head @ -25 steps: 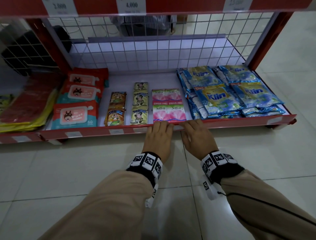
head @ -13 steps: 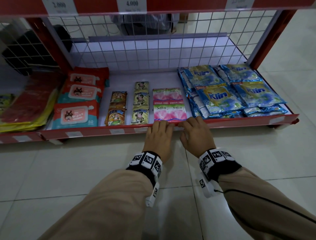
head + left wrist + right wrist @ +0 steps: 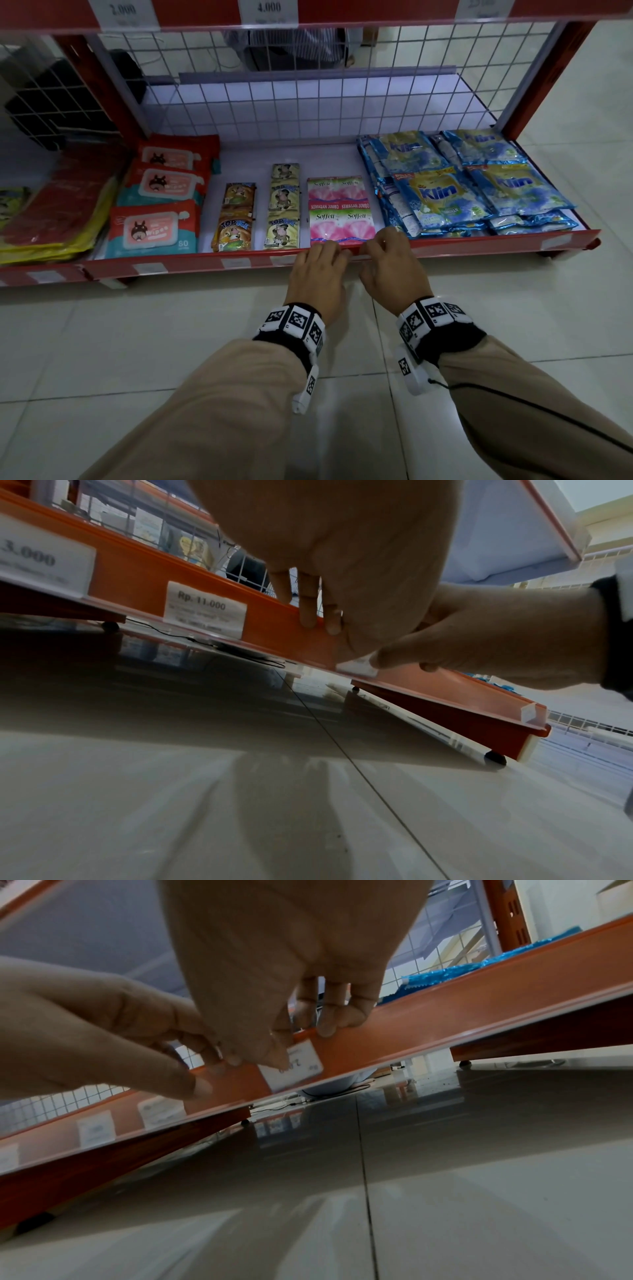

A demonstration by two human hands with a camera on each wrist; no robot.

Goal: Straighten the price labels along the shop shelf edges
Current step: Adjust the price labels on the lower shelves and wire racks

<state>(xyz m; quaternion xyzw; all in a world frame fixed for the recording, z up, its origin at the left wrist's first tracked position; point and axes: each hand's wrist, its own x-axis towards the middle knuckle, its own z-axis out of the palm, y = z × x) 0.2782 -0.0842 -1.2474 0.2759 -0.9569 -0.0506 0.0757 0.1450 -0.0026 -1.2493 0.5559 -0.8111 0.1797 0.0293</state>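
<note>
A small white price label (image 3: 291, 1066) sits tilted on the front of the bottom shelf's red edge rail (image 3: 479, 241), below the pink Soffell packets (image 3: 340, 219). My right hand (image 3: 380, 246) pinches the label, thumb on its face and fingers hooked over the rail top. One white corner of the label (image 3: 356, 666) shows under the right thumb. My left hand (image 3: 329, 250) is just to its left and grips the rail, with fingers (image 3: 308, 615) on the top edge and the thumb on the front. Both hands hide most of the label in the head view.
Other labels (image 3: 205, 610) sit along the same rail to the left, and bigger ones (image 3: 269, 12) hang on the shelf above. Wipes (image 3: 152, 228), Top sachets (image 3: 234, 233) and blue Klin bags (image 3: 442, 198) fill the shelf. Tiled floor (image 3: 137, 342) lies below.
My right hand has slid left along the rail until it almost touches the left hand, and its fingers have curled from flat. The left hand has stayed put.
</note>
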